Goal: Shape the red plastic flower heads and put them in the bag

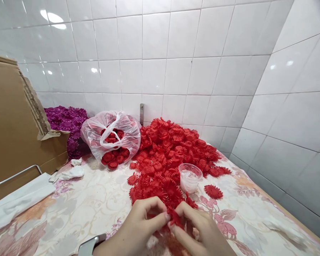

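Near the front of the table, my left hand and my right hand meet around a red fabric flower piece. Both hands pinch it between thumb and fingers, and part of it is hidden by them. Just beyond them spreads a large heap of red fabric flowers with notched edges. A small clear plastic cup with whitish content stands at the heap's right side. One loose red flower lies flat to the right of the cup.
A tied clear plastic bag of red flowers stands behind, left of the heap. Farther left are purple flowers and a torn cardboard box. White crumpled tissue lies on the floral tablecloth. Tiled walls bound the back and right.
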`<state>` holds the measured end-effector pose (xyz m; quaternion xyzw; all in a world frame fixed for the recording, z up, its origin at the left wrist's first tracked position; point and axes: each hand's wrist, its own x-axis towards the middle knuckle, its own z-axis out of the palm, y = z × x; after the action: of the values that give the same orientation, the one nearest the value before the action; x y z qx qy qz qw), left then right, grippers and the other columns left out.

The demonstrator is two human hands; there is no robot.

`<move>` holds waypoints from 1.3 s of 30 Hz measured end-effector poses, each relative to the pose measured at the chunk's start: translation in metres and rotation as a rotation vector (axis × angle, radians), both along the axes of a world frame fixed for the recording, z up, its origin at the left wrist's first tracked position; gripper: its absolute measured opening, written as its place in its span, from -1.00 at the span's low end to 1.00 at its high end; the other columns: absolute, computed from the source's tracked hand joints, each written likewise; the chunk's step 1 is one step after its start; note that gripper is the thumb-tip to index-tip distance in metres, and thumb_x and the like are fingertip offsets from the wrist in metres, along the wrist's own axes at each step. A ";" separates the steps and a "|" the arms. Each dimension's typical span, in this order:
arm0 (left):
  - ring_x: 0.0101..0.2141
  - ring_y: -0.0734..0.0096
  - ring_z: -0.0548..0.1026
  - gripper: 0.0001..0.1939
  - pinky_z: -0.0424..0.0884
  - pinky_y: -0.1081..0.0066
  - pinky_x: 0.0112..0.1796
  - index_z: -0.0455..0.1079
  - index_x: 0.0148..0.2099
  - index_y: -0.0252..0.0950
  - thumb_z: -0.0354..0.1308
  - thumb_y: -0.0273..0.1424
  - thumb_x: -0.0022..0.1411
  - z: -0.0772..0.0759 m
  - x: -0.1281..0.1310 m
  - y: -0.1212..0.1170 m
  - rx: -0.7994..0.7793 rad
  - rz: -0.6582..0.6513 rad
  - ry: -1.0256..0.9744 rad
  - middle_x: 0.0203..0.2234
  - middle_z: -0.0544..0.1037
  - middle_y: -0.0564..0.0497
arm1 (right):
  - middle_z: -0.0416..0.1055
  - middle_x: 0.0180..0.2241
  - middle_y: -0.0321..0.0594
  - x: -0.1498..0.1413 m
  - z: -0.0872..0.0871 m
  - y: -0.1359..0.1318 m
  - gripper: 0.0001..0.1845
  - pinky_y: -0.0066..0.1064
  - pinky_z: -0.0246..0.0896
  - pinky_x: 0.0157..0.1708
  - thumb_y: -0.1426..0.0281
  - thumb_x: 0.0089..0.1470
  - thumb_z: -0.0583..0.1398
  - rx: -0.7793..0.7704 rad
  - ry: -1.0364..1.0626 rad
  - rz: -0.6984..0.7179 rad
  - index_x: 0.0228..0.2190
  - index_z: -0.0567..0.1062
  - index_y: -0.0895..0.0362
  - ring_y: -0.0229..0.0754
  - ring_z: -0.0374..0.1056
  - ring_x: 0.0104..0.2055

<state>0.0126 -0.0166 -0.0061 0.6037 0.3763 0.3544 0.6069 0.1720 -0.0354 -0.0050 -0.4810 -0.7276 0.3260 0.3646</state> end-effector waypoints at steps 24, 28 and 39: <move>-0.49 0.47 0.37 -0.89 0.27 0.50 -0.47 0.28 -0.36 -0.26 0.12 -0.34 0.10 0.007 -0.007 0.014 0.273 0.262 0.062 -0.52 0.41 0.11 | 0.41 -0.42 -0.23 0.010 0.001 0.004 -0.73 -0.42 0.21 -0.53 0.28 0.02 0.07 0.009 0.129 -0.280 -0.22 0.42 0.07 -0.13 0.33 -0.40; -0.12 0.25 0.39 -0.85 0.27 0.30 -0.10 0.44 -0.28 -0.22 0.07 -0.36 0.14 0.014 -0.012 0.019 0.501 0.363 0.183 -0.18 0.49 -0.02 | 0.42 -0.19 -0.17 0.018 0.001 0.009 -0.65 -0.35 0.29 -0.44 0.41 -0.01 0.05 0.142 -0.019 -0.273 -0.12 0.32 0.04 -0.07 0.37 -0.24; 0.03 0.24 0.33 -0.67 0.15 0.22 0.08 0.45 -0.13 -0.26 -0.01 -0.50 0.07 0.013 -0.038 0.066 0.652 0.572 0.368 -0.01 0.44 -0.04 | 0.40 -0.23 -0.09 0.027 0.001 0.022 -0.80 -0.32 0.28 -0.39 0.49 0.09 -0.02 0.501 -0.324 -0.172 -0.23 0.31 0.11 -0.10 0.37 -0.29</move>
<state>-0.0256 0.0493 0.0074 0.6877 0.4979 0.4942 0.1870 0.1987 -0.0137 -0.0039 -0.4817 -0.7905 0.0234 0.3774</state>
